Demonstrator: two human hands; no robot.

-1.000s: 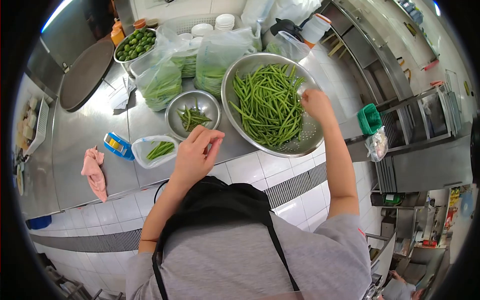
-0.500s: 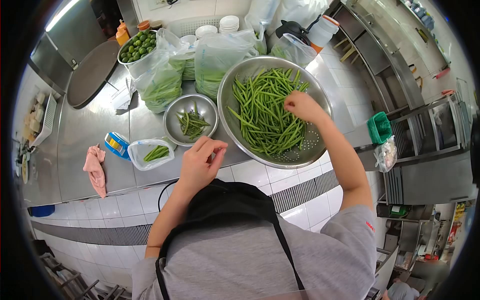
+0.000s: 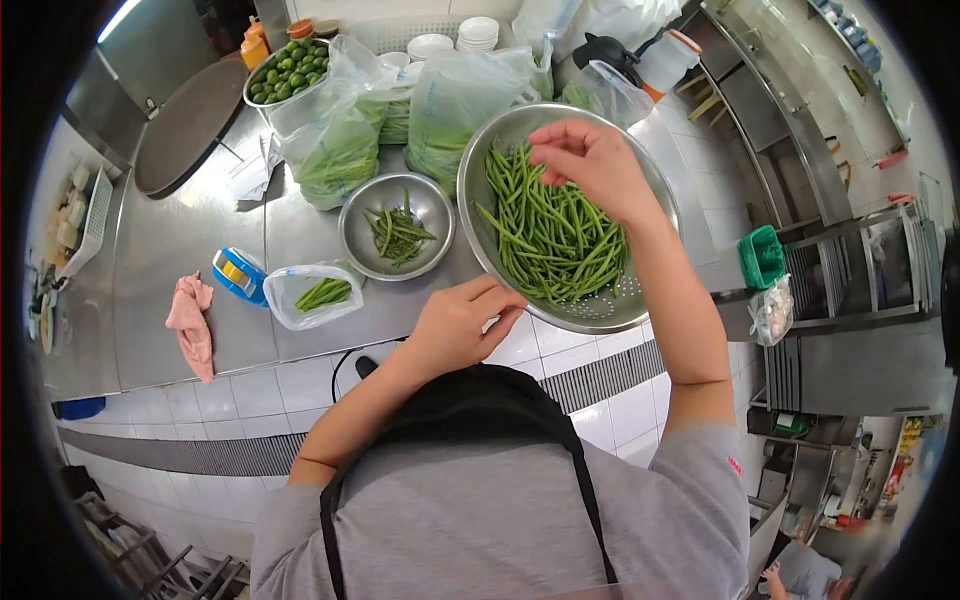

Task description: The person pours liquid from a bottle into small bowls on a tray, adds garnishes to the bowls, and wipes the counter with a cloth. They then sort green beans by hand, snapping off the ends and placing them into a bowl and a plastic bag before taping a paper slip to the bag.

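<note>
My right hand (image 3: 596, 168) hovers over the far part of a large steel colander (image 3: 637, 312). Its fingers are bent, with a gap to the thumb and nothing visible between them. Long green beans (image 3: 560, 235) fill much of the colander. At the colander's near left rim, my left hand (image 3: 468, 322) has fingertips and thumb closed together on the edge. Left of it stands a small steel bowl (image 3: 357, 262) holding short bean pieces (image 3: 398, 236). A clear plastic bag (image 3: 290, 312) with a few cut beans lies closer to the counter's front edge.
Filled plastic bags (image 3: 340, 160) stand behind the bowl, near a bowl of green limes (image 3: 290, 72) and stacked white dishes (image 3: 478, 32). On the left are a blue tape dispenser (image 3: 238, 276), a pink cloth (image 3: 190, 322) and a round dark tray (image 3: 190, 125).
My right hand has lifted up and away from the beans, its fingers parting. My left hand has moved right to the colander's rim. The view has shifted slightly.
</note>
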